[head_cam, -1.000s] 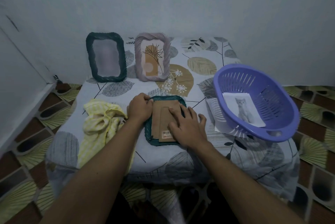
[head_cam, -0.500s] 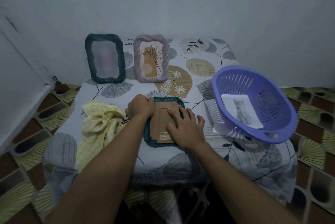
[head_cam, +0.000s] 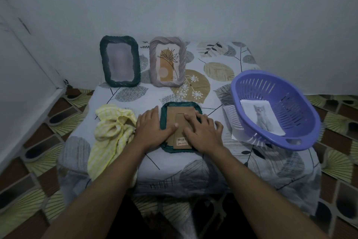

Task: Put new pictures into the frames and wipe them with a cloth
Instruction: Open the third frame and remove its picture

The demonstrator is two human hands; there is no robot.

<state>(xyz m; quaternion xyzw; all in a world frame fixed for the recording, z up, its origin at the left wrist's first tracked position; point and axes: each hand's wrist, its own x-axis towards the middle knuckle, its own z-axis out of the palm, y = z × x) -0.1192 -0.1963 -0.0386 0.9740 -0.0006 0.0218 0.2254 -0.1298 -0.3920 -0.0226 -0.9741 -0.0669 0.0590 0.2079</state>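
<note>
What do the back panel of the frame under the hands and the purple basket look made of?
Back panel: probably matte brown cardboard or fibreboard, going by its flat, dull surface. Purple basket: likely moulded plastic, smooth with regular slots through its wall.

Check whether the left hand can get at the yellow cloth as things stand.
Probably yes. The left hand rests flat on the face-down frame and holds nothing. The yellow cloth lies right beside it on the table, with nothing between them.

Matt cardbd frame back (head_cam: pixel 175 115), smooth plastic basket (head_cam: pixel 271 84), woven yellow cloth (head_cam: pixel 110 128), fabric tablecloth (head_cam: pixel 219 68), paper cat pic (head_cam: pixel 261 116).
</note>
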